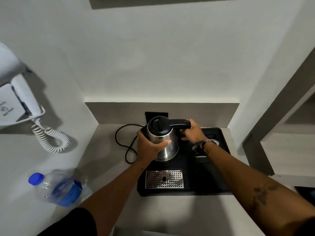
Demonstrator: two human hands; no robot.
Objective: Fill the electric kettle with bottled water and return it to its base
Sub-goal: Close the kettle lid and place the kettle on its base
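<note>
A steel electric kettle (166,136) with a black lid and black handle stands upright on the black tray (213,183), its lid shut. My left hand (149,145) wraps around the kettle's steel body from the left. My right hand (192,131) grips the black handle at the right. The base under the kettle is mostly hidden; only a dark rim shows below it. A clear plastic water bottle (56,188) with a blue cap and blue label lies tilted at the lower left, apart from both hands.
A black power cord (122,143) loops on the grey counter left of the kettle, leading to a black wall socket (153,114). A perforated metal drip grate (164,179) sits in the tray's front. A white wall hair dryer with coiled cord (51,138) hangs at left.
</note>
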